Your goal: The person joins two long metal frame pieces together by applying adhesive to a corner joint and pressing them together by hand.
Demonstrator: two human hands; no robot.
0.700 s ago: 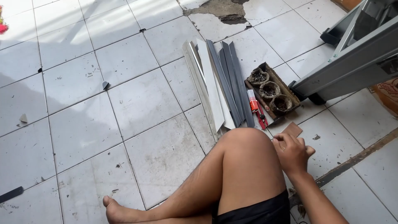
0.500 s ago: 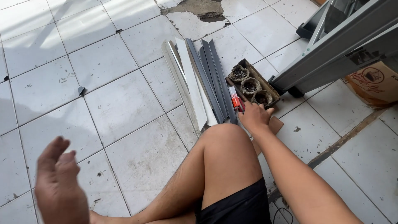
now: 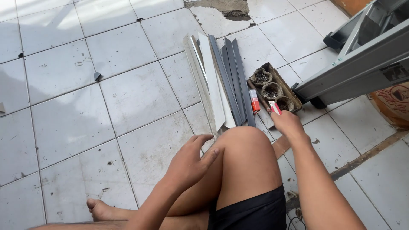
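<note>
Red-and-white tube [image 3: 275, 107] sticks out from the fingertips of the right hand [image 3: 289, 124], which is closed around its lower end, just off the near end of a cardboard tray [image 3: 281, 83] on the tiled floor [image 3: 128, 93]. A second tube, orange with a white end [image 3: 254, 101], lies on the floor between the tray and a bundle of strips [image 3: 221, 81]. The tray holds three round dark tins [image 3: 272, 90] in a row, dirty inside. The strips, some white and some grey, lie side by side, running away from the person's raised knee [image 3: 245, 145], with their near ends just beside it. The left hand [image 3: 189, 162] rests against the inner side of that knee, fingers loosely spread, holding nothing. A bare foot [image 3: 100, 208] lies flat on the floor toward the lower edge. To the right of the tray stands a grey metal frame [image 3: 353, 68] on dark feet, with a brown bag [image 3: 394, 104] behind it. A small dark chip [image 3: 97, 76] lies alone on a tile well to the left, and a patch of broken tile [image 3: 223, 8] shows at the far edge.
</note>
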